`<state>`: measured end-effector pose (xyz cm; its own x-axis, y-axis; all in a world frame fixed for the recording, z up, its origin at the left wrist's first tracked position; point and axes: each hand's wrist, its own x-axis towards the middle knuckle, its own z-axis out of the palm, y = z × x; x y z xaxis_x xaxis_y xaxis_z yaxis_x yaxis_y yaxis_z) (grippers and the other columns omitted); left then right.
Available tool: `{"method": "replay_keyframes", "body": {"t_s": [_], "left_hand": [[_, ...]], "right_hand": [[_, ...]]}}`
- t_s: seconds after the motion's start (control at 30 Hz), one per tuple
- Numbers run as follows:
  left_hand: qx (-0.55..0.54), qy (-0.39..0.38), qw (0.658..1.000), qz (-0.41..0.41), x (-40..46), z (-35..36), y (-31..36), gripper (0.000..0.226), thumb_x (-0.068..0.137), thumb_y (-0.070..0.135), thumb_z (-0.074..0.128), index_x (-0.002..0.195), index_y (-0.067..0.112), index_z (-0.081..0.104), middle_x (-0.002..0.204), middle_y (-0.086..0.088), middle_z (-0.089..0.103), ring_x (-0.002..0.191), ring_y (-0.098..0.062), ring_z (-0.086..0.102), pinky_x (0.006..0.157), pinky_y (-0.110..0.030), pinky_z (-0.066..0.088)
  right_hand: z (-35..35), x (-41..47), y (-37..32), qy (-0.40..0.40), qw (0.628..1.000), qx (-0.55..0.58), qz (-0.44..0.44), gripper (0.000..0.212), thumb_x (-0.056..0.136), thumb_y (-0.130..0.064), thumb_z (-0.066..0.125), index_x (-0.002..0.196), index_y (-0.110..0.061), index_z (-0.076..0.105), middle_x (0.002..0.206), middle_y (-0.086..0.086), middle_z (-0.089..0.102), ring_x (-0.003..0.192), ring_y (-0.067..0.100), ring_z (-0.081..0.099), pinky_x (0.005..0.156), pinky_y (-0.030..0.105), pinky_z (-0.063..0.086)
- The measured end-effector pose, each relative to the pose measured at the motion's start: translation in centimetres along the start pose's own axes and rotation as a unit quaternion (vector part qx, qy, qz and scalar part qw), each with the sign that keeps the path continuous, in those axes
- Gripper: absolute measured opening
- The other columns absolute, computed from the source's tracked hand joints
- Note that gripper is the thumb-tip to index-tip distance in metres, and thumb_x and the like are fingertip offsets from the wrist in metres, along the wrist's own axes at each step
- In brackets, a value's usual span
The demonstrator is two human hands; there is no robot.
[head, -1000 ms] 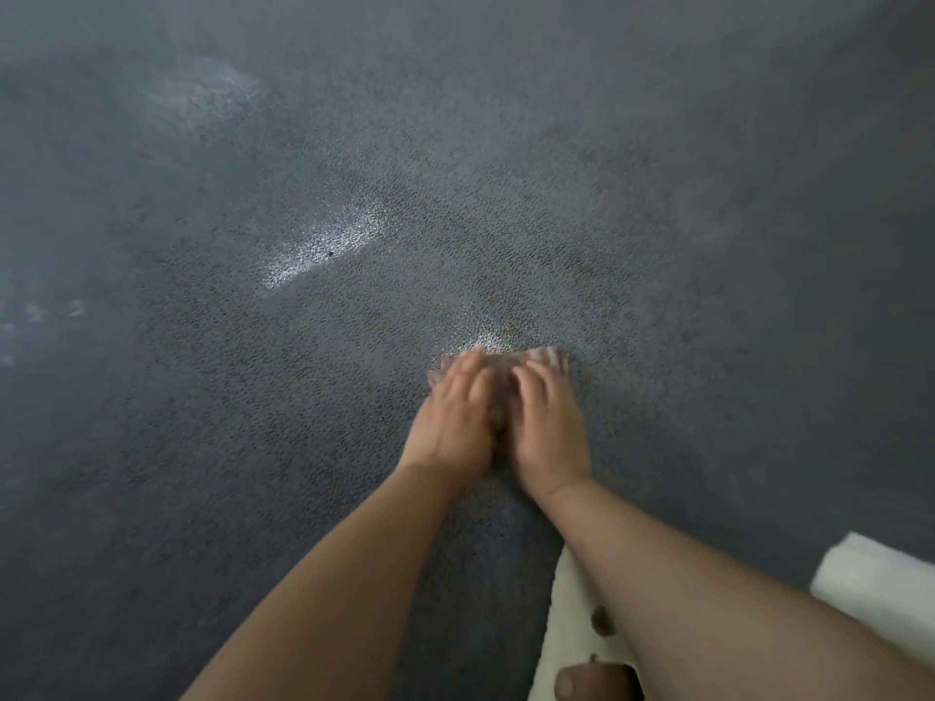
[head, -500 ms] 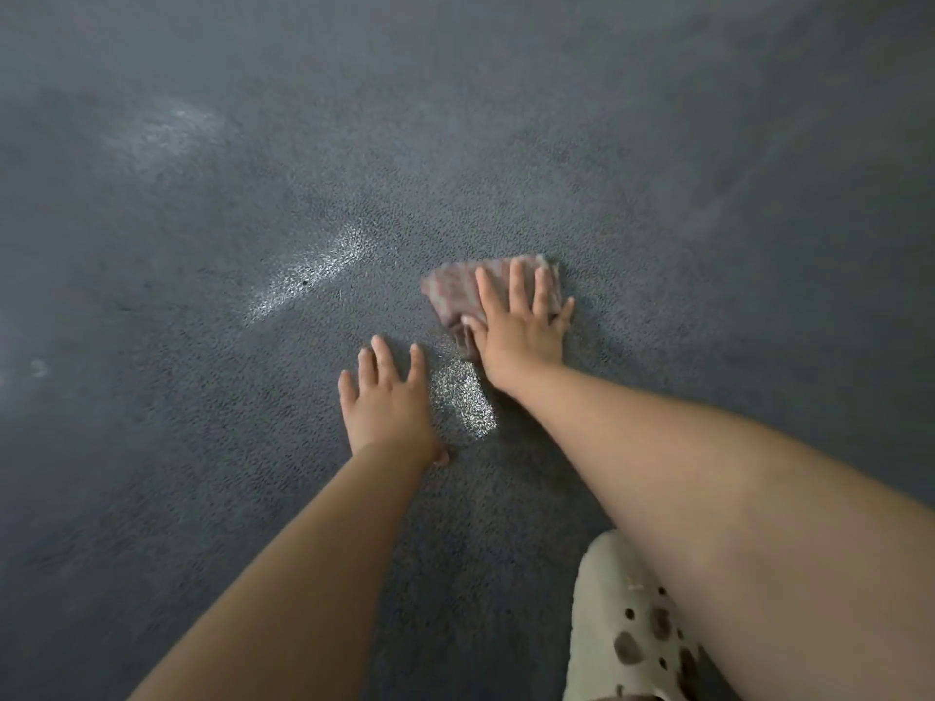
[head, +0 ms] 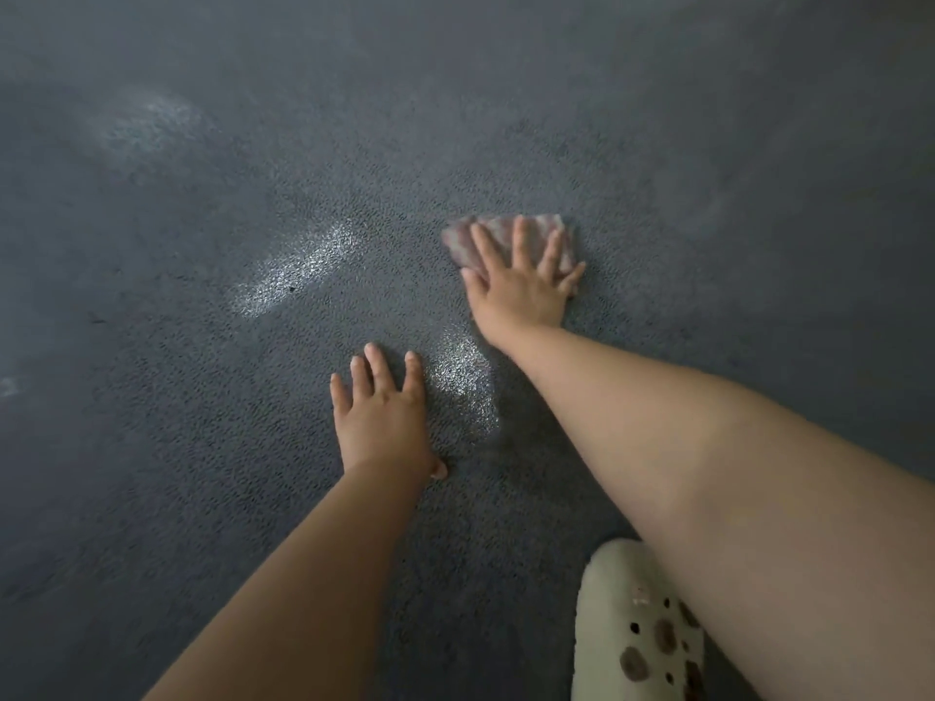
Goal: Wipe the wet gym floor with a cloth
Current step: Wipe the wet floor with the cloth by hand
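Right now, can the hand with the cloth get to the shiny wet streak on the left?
Probably yes. The right hand presses the cloth flat on the floor, and only bare floor lies between it and the wet streak. The left hand rests nearer the person, out of that path.

A: Ground cover? 
B: Dark grey-blue floor (head: 657,144), pebbled, grainy texture, filled the whole view. No walls, furniture or windows were visible.

A: Light? 
B: Dim, diffuse. A bright sheen streak (head: 298,270) lay at ten o'clock from centre, running diagonally. A second glint (head: 463,376) sat just below centre. A faint pale smear (head: 146,124) showed farther out at ten o'clock.

A: Edges? 
B: Corners fell off darker; far floor was blurred.
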<state>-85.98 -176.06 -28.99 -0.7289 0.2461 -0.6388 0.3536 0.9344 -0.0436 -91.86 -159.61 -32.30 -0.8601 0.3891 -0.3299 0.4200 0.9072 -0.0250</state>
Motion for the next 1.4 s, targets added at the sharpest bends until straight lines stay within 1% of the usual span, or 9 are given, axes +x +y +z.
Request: {"method": "replay_keyframes", "body": {"t_s": [0.27, 0.47, 0.73, 0.83, 0.9, 1.0, 1.23, 1.33, 1.4], "left_hand": [[-0.024, 0.009, 1.0, 0.006, -0.5, 0.3, -0.4, 0.126, 0.068, 0.057, 0.075, 0.149, 0.022, -0.016, 0.155, -0.016, -0.019, 0.145, -0.031, -0.012, 0.116, -0.047, -0.002], [-0.018, 0.044, 0.998, 0.046, -1.9, 1.0, -0.9, 0.109, 0.08, 0.054, 0.066, 0.15, 0.024, -0.011, 0.157, -0.013, -0.017, 0.146, -0.028, -0.009, 0.117, -0.045, -0.004], [-0.066, -0.004, 0.997, -0.031, -7.4, 4.9, -3.6, 0.104, 0.084, 0.055, 0.061, 0.15, 0.021, -0.011, 0.156, -0.014, -0.019, 0.145, -0.029, -0.014, 0.117, -0.044, -0.003], [-0.059, -0.031, 0.996, -0.051, -9.4, 6.0, -4.0, 0.11, 0.08, 0.053, 0.065, 0.149, 0.024, -0.015, 0.153, -0.016, -0.025, 0.144, -0.033, -0.016, 0.116, -0.046, -0.002], [-0.046, -0.04, 0.996, -0.057, -10.5, 6.6, -3.9, 0.115, 0.078, 0.052, 0.068, 0.148, 0.026, -0.019, 0.152, -0.017, -0.027, 0.144, -0.034, -0.016, 0.116, -0.047, -0.001], [-0.038, -0.044, 0.996, -0.071, -12.0, 7.6, -3.8, 0.114, 0.08, 0.046, 0.068, 0.146, 0.028, -0.022, 0.151, -0.018, -0.029, 0.143, -0.036, -0.016, 0.116, -0.047, -0.001], [-0.063, -0.066, 0.989, -0.114, -14.4, 10.1, -5.5, 0.114, 0.082, 0.048, 0.066, 0.145, 0.03, -0.026, 0.151, -0.02, -0.028, 0.143, -0.038, -0.014, 0.117, -0.05, 0.001], [-0.081, -0.064, 0.988, -0.119, -14.7, 10.7, -5.8, 0.124, 0.073, 0.053, 0.072, 0.144, 0.031, -0.026, 0.152, -0.02, -0.026, 0.144, -0.038, -0.012, 0.116, -0.05, 0.002], [-0.082, -0.047, 0.989, -0.117, -14.7, 10.9, -5.9, 0.123, 0.073, 0.052, 0.073, 0.146, 0.03, -0.024, 0.152, -0.019, -0.025, 0.144, -0.036, -0.013, 0.116, -0.049, 0.001]], "right_hand": [[1.1, -4.3, 6.9, -0.012, 0.988, 0.047, 0.148, 0.056, 0.096, -0.059, 0.015, 0.146, -0.048, -0.007, 0.159, -0.002, -0.012, 0.142, 0.039, -0.015, 0.112, 0.061, 0.004], [3.8, -11.8, 2.8, -0.027, 0.974, 0.1, 0.202, 0.056, 0.097, -0.056, 0.019, 0.147, -0.046, -0.003, 0.159, 0.001, -0.015, 0.142, 0.04, -0.016, 0.111, 0.063, 0.005], [7.8, -21.6, -2.7, -0.04, 0.998, 0.047, -0.02, 0.055, 0.083, -0.056, 0.032, 0.135, -0.041, 0.041, 0.145, 0.011, 0.044, 0.131, 0.049, 0.029, 0.092, 0.067, 0.036], [7.3, -19.4, 0.7, -0.017, 0.986, -0.013, -0.164, 0.057, 0.085, -0.061, 0.027, 0.137, -0.044, 0.041, 0.151, 0.008, 0.035, 0.135, 0.049, 0.027, 0.097, 0.065, 0.033], [6.4, -17.1, 3.0, -0.022, 0.971, -0.063, -0.23, 0.057, 0.09, -0.064, 0.02, 0.145, -0.05, 0.012, 0.157, 0.001, -0.006, 0.141, 0.042, -0.009, 0.108, 0.065, 0.012], [4.9, -15.0, 4.9, -0.063, 0.988, -0.038, -0.139, 0.059, 0.093, -0.063, 0.017, 0.143, -0.051, -0.012, 0.153, -0.002, -0.027, 0.137, 0.039, -0.029, 0.108, 0.063, -0.009], [5.1, -16.4, 2.8, -0.052, 0.991, 0.044, 0.113, 0.058, 0.096, -0.057, 0.019, 0.148, -0.043, -0.003, 0.158, 0.004, -0.017, 0.14, 0.044, -0.018, 0.11, 0.067, 0.002], [6.7, -19.5, -0.2, -0.055, 0.99, 0.066, 0.114, 0.059, 0.097, -0.057, 0.02, 0.148, -0.042, -0.004, 0.158, 0.005, -0.018, 0.14, 0.045, -0.018, 0.109, 0.068, 0.002], [8.4, -23.3, -2.7, -0.02, 0.998, 0.046, 0.043, 0.058, 0.095, -0.055, 0.025, 0.149, -0.039, 0.012, 0.159, 0.012, 0.004, 0.14, 0.05, 0.0, 0.103, 0.073, 0.016]]}}
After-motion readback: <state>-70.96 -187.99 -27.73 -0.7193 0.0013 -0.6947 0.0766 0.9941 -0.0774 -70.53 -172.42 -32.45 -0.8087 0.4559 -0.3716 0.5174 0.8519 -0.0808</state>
